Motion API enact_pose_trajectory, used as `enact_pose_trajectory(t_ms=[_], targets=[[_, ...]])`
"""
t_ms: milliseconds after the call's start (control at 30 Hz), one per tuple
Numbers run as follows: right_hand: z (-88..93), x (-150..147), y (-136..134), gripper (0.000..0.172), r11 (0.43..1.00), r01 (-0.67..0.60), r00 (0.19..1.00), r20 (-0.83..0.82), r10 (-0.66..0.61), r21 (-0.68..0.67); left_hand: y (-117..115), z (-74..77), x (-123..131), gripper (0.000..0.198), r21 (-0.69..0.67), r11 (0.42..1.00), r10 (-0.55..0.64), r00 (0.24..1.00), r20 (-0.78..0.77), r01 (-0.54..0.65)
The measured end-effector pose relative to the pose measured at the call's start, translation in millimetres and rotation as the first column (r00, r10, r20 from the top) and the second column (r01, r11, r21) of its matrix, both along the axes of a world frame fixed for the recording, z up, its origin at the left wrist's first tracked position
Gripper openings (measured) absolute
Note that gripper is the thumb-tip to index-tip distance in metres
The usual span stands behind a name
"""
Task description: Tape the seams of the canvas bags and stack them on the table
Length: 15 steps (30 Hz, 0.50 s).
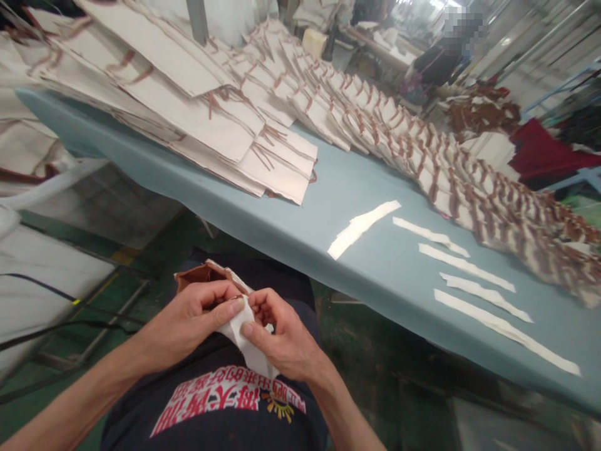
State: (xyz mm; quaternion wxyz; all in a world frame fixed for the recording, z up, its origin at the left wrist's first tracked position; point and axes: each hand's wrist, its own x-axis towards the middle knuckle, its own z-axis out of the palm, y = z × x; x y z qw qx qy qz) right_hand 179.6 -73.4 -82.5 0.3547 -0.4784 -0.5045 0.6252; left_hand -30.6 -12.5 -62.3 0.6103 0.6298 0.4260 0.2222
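My left hand (pixel 197 316) and my right hand (pixel 277 335) meet in front of my lap, both pinching a small cream fabric piece (pixel 246 341) with a brown lining (pixel 200 275). The fingers of each hand are closed on the cloth, thumbs pressed against its folded edge. The fabric hangs down a little between my hands, over my dark printed shirt (pixel 225 401).
A pale blue table (pixel 357 250) runs diagonally ahead. Several loose cream strips (pixel 464 266) lie on it near my right. Stacks of cream bags with brown cords (pixel 225 119) and a long overlapped row (pixel 422 150) fill its far side. A person (pixel 441 59) sits beyond.
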Motion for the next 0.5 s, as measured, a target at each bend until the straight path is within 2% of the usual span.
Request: enact_pose_trajectory(t_ms=[100,200,267,333,433,500], targets=[[0.3,11.0,-1.6,0.028,0.998,-0.022,0.999,0.042,0.019,0.059,0.4,4.1,-3.6,0.042,0.070,0.995,0.075,0.997,-0.006,-0.074],[12.0,24.7,5.4,0.032,0.984,0.056,0.989,0.123,-0.078,0.171,5.8,21.5,-7.7,0.040,0.157,0.984,0.087,0.996,-0.026,-0.082],[28.3,28.8,14.1,0.039,0.949,0.114,0.979,0.128,-0.157,0.294,9.7,35.3,-9.2,0.036,0.198,0.979,0.055,0.998,-0.035,-0.047],[49.0,26.1,23.9,0.049,0.896,0.115,0.980,0.100,-0.174,0.429,11.9,46.2,-9.6,0.031,0.210,0.978,0.005,0.999,-0.044,0.005],[78.5,14.7,38.5,0.056,0.833,0.034,0.993,0.076,-0.091,0.552,12.6,55.5,-9.2,0.023,0.168,0.985,-0.032,0.999,-0.031,0.036],[91.8,9.9,48.2,0.053,0.811,-0.051,0.995,0.101,-0.010,0.583,13.4,58.8,-8.4,0.020,0.152,0.988,-0.025,1.000,-0.009,0.026]])
